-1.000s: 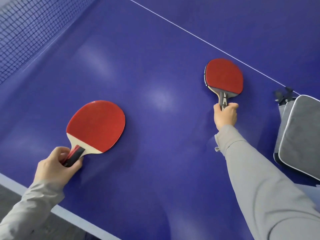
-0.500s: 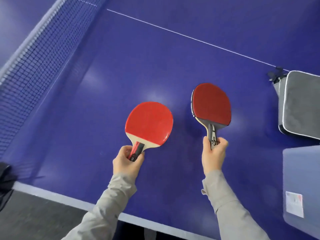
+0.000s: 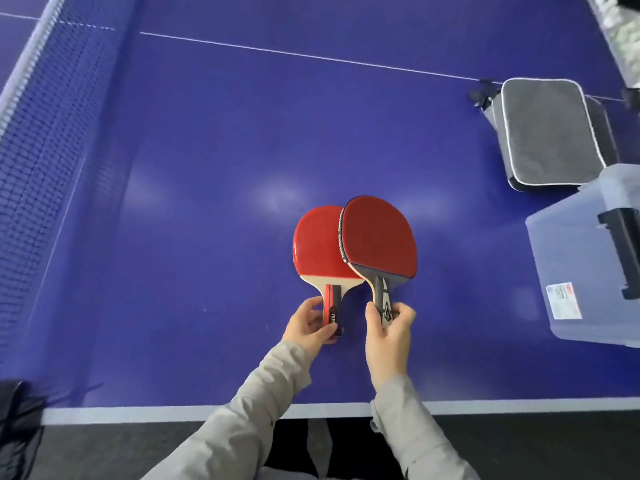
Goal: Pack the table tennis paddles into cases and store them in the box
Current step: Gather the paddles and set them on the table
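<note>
Grip, left hand (image 3: 313,325): closed round the red-and-black handle of the bright red paddle (image 3: 317,242); thumb on the left of the handle, fingers curled over its butt.
Grip, right hand (image 3: 388,336): pinched shut on the grey handle of the dark red paddle (image 3: 379,233), thumb to the left, fingers to the right.
Left of the grips: net (image 3: 38,140) runs along that side, well apart; a dark object at the table's near corner, too cut off to name.
Between the grips: the blades overlap, the dark red one lying on top, its left edge crossing the right part of the bright red blade. Both are above the blue table (image 3: 207,168), near its front edge; whether the lower blade rests on it cannot be told.
Right of the grips: grey case (image 3: 545,129), well apart and beyond; clear plastic box (image 3: 585,268) nearer, also well apart.
Step in hand (judgement): stacking the pair, rubber faces aligned, before casing.
Doing it well: square the handles so both blades lie flush; avoid dragging rubber across rubber; hand the pair to one hand to free the other for the zip.
Hard to make out: whether the case is zipped or open; whether a second case lies beneath it; box contents; box cut off at the right edge.
</note>
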{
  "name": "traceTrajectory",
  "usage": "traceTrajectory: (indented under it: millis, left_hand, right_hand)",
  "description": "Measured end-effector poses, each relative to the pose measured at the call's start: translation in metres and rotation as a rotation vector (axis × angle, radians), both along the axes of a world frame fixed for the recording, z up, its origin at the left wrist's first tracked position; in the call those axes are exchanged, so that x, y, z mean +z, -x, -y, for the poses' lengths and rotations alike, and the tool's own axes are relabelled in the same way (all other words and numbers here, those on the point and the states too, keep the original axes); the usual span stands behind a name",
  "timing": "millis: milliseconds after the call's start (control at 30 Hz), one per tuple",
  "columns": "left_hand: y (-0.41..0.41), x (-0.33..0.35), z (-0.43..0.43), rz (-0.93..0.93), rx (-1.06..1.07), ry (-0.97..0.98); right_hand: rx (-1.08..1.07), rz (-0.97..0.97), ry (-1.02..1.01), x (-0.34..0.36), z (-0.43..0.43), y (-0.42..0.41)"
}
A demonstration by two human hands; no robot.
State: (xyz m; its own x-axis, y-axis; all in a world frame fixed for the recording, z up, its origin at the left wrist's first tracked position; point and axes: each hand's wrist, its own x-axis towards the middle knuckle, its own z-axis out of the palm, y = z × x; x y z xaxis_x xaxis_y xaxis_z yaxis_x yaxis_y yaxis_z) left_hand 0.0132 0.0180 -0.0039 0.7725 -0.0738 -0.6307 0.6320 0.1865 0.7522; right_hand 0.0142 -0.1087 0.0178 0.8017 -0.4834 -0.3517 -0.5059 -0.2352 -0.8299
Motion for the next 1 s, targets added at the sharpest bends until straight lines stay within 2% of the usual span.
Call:
traceTrajectory:
  millis: [233,533,767,1000]
  left_hand:
    - [0.0,0.0,0.01,-0.017,0.034,0.055]
    - [-0.003,0.002,0.007,-0.028,-0.026,-0.028]
    - [-0.004,0.0,0.003,-0.087,0.071,0.191]
    - [-0.01,0.0,0.007,-0.183,0.139,0.223]
  right_hand:
    - [0.029,-0.005,0.006,-0.01,-0.022,0.006]
    - [0.126,-0.011,0.043,-0.016,-0.04,0.009]
    - [0.229,0.035,0.24,-0.018,-0.032,0.017]
    - [0.339,0.021,0.258,-0.019,-0.024,0.02]
